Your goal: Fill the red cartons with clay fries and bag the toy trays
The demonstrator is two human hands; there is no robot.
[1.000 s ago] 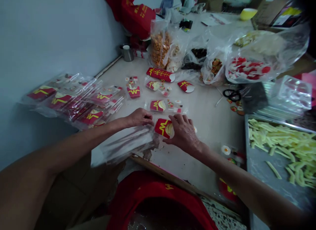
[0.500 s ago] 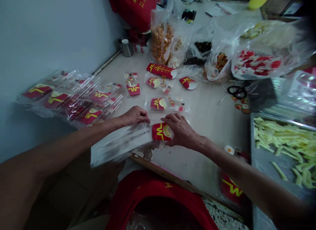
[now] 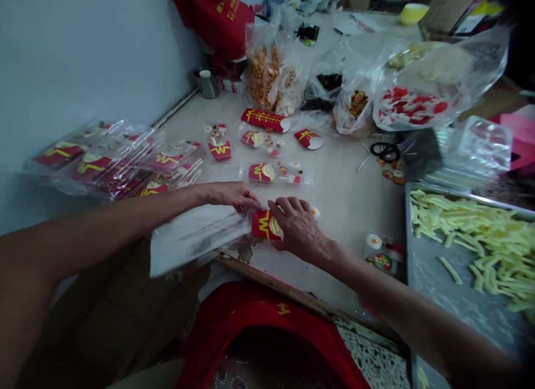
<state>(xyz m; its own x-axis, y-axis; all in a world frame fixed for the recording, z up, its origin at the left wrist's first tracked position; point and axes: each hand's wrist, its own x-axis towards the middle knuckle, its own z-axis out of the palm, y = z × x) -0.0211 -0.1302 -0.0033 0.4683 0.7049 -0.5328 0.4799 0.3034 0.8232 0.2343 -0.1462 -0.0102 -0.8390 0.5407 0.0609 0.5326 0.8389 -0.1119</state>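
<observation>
My left hand [image 3: 241, 198] pinches the edge of a clear plastic bag [image 3: 209, 233], which lies with a white sheet or stack of bags beneath it at the table's front edge. Under and against the fingers of my right hand [image 3: 301, 228] is a small red fries box [image 3: 262, 224] with a yellow zigzag mark and pale yellow pieces at its top. The box's left end meets the bag's edge; how far it lies inside, I cannot tell. A small fried-egg piece [image 3: 315, 213] shows just beyond my right hand.
Filled clear packets [image 3: 96, 160] are piled at left. Behind my hands lie a packet [image 3: 271, 173] and an empty-looking red box [image 3: 309, 138]. Bags of small pieces [image 3: 267, 79] stand at the back, black-handled scissors [image 3: 385, 150] at right. A metal tray [image 3: 430, 272] holds pale yellow fries.
My left hand has edged right, closer to the red box, with the bag's edge in its fingers. The view has shifted, so the tabletop appears further left.
</observation>
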